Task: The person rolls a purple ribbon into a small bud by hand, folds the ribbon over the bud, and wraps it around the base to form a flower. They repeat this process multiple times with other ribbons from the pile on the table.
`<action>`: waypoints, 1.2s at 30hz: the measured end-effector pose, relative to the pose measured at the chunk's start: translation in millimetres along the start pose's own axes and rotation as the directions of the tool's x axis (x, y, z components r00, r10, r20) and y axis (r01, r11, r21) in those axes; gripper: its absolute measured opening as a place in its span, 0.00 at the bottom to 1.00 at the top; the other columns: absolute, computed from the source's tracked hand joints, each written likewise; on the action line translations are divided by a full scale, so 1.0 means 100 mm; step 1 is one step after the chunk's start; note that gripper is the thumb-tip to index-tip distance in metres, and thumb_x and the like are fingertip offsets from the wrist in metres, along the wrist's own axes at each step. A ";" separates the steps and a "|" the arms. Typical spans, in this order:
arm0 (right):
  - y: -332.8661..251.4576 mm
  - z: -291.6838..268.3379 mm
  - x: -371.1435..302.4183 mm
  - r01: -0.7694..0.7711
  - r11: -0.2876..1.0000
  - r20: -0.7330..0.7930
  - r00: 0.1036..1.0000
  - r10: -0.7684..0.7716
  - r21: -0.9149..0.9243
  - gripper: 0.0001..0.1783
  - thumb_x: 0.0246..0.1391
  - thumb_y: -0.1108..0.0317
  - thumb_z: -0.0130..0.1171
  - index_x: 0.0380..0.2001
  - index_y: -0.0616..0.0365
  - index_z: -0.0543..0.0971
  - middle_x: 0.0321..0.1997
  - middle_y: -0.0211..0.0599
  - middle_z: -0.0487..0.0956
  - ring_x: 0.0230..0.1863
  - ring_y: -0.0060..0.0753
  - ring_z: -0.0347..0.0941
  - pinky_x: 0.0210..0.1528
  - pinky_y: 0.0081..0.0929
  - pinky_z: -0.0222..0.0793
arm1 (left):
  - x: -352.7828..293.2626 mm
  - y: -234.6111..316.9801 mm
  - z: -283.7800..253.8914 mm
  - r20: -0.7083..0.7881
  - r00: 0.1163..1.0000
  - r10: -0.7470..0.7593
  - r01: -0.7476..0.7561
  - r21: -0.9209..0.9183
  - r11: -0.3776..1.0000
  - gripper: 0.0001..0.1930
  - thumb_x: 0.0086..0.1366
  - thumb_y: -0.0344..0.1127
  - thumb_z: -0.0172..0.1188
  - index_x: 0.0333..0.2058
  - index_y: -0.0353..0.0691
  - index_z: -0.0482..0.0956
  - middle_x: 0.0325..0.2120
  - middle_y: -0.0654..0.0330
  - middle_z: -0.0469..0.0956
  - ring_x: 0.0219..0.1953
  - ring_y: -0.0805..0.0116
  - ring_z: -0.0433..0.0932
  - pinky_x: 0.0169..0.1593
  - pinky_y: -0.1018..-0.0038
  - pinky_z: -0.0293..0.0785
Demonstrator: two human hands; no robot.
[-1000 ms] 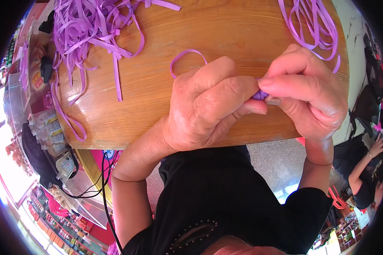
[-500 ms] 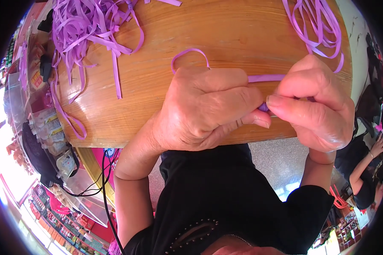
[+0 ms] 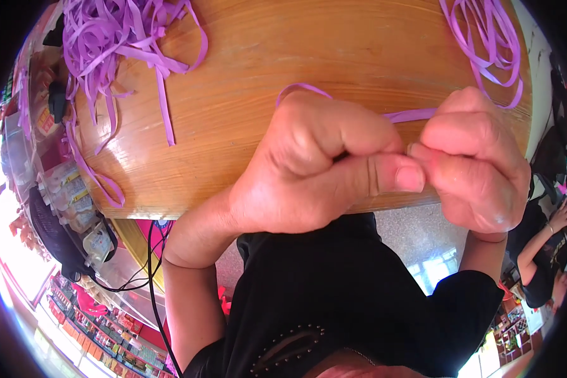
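Observation:
Above the near edge of the wooden table, my left hand (image 3: 324,167) and my right hand (image 3: 479,167) meet at the fingertips, both closed. A flat purple ribbon (image 3: 411,116) stretches between them behind the fingers. One curve of it arches out beyond my left knuckles, over the tabletop. Thumb and bent forefinger press together on my left hand, its thumbnail facing up. My right fingers are curled tightly against that thumb tip. The piece of ribbon pinched where the fingertips meet is hidden.
A tangled heap of purple ribbons (image 3: 116,38) covers the table's far left, with loose ends trailing nearer. Looped ribbon (image 3: 488,47) lies at the far right of the wooden table (image 3: 246,126). Black cables (image 3: 151,264) hang at the left. Another person's arm (image 3: 542,242) shows at right.
My left hand has rolled so its thumb now lies on top, and both hands have shifted slightly right. The dark purple knot seen between the fingertips is now covered.

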State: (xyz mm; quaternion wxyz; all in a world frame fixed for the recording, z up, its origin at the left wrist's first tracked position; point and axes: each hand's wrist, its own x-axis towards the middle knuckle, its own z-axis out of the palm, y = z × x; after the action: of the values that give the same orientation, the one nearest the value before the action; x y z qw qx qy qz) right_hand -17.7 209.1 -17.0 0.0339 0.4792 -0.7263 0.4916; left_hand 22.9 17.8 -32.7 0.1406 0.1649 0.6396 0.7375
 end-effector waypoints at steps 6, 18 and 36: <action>0.14 -0.06 0.01 -0.016 1.000 0.108 0.994 0.015 0.013 0.10 0.44 0.80 0.62 0.30 0.64 0.73 0.32 0.43 0.74 0.25 0.33 0.65 0.24 0.26 0.60 | 0.04 0.10 0.07 -0.110 0.895 -0.432 0.390 -0.276 0.878 0.12 0.58 0.38 0.64 0.20 0.36 0.78 0.13 0.69 0.69 0.16 0.82 0.61 0.19 0.78 0.52; 0.19 -0.08 0.07 -0.080 0.989 0.011 0.997 0.079 0.128 0.16 0.41 0.76 0.66 0.37 0.68 0.77 0.31 0.41 0.77 0.30 0.30 0.72 0.29 0.21 0.65 | 0.04 0.00 0.00 -0.121 0.971 -0.204 0.125 -0.472 0.873 0.08 0.62 0.34 0.61 0.28 0.36 0.81 0.23 0.69 0.76 0.28 0.84 0.69 0.32 0.84 0.65; 0.04 -0.14 0.08 -0.206 0.968 -0.077 0.973 0.219 0.145 0.14 0.49 0.80 0.59 0.42 0.66 0.77 0.34 0.36 0.75 0.32 0.22 0.68 0.32 0.16 0.61 | 0.10 -0.08 -0.03 -0.051 0.933 0.356 -0.305 0.412 0.859 0.06 0.60 0.29 0.60 0.35 0.35 0.76 0.22 0.60 0.71 0.23 0.68 0.68 0.27 0.74 0.64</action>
State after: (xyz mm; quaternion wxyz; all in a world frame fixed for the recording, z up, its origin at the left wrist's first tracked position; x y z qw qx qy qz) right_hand -30.7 214.4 -8.4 -0.0181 0.3763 -0.7360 0.5625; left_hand 12.7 20.8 -40.6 -0.0652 0.2507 0.7454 0.6142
